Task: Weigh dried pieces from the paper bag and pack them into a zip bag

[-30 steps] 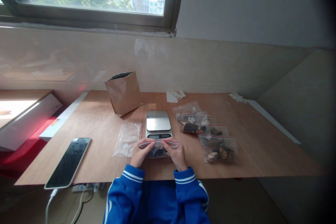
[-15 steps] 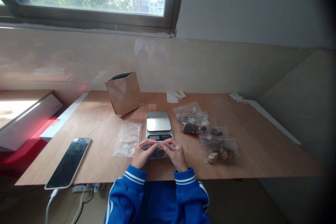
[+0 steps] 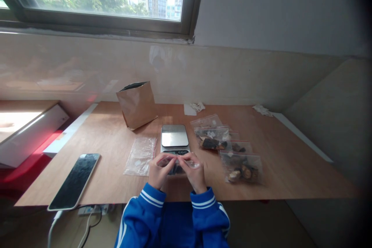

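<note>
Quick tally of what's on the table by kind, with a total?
Zip bags with dark pieces, in the hands or lying to the right: at least 4
Empty zip bags: 1
Kitchen scale: 1
Brown paper bag: 1
Phone: 1
Total: at least 8; the stacked bags overlap.

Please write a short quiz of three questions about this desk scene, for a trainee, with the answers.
1. True or false: both hands pinch the top edge of one small clear zip bag with dark pieces inside.
2. What lies directly behind that bag? A) black smartphone B) silver digital kitchen scale C) brown paper bag
3. On which side of the scale do the filled clear bags lie?

Key
1. True: the left hand and right hand hold the small clear zip bag.
2. B: the silver digital kitchen scale.
3. The right, where the filled clear bags lie on the wooden desk.
</note>
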`<state>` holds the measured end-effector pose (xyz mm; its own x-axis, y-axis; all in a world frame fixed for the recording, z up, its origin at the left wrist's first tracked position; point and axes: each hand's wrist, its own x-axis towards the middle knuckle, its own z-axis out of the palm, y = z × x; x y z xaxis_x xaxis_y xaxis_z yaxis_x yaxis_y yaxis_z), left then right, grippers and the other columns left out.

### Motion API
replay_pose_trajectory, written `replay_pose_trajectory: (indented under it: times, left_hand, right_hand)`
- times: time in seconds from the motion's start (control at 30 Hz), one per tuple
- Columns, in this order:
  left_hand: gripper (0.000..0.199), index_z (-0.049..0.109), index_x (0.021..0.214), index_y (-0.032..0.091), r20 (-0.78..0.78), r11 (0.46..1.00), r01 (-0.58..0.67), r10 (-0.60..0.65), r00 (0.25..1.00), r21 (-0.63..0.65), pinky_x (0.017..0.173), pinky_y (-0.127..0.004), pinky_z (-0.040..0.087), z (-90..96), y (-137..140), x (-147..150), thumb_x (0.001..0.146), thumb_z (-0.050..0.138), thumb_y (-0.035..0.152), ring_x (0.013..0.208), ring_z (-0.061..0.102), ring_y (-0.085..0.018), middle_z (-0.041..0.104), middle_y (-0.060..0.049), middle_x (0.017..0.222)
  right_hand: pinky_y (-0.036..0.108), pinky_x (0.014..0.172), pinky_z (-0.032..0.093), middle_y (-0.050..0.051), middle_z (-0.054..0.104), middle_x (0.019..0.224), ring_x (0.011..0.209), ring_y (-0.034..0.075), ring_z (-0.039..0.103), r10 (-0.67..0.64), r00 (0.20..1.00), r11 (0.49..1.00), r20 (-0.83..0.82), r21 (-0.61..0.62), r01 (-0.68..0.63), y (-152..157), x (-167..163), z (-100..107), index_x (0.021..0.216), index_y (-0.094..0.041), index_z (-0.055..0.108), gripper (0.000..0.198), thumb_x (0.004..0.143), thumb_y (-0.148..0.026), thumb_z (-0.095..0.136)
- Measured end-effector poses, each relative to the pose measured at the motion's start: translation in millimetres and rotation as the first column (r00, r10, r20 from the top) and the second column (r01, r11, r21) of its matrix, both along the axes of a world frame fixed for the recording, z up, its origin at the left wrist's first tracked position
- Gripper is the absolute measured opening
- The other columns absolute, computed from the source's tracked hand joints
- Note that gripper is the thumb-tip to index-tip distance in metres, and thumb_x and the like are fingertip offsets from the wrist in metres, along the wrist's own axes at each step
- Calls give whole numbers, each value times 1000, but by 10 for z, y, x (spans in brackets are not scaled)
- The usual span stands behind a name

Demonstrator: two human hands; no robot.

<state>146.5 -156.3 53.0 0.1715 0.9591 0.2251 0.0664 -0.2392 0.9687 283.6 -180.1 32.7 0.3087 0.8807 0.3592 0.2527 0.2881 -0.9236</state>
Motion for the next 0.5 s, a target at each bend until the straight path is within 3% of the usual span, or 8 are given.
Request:
replay_pose_trajectory:
  times: [0.17,0.37,0.5]
  left_hand:
    - [17,73,83,18,-48,997,-76,77,996,14,73,-29,55,6,9,-13,77,67,33,79,69,-20,74,-6,84]
    - [23,75,84,19,-149,999,33,-31,988,10,77,-31,54,54,117,-166,81,62,37,82,69,-22,75,-5,85]
    - [33,74,86,16,-123,993,105,-111,986,-57,74,-30,53,97,191,-241,83,57,43,81,68,-22,74,-5,85]
  right_hand:
    - [33,75,48,3,71,78,76,19,62,-3,999,1000,46,22,2,-21,48,47,79,-21,72,16,84,-33,63]
    - [33,72,49,6,68,75,77,20,60,16,995,1000,97,-1,-16,-22,197,41,80,-22,75,28,87,-42,56]
    - [35,77,50,7,70,78,81,22,62,76,995,997,64,-35,-74,-38,199,92,79,-21,75,35,88,-47,53]
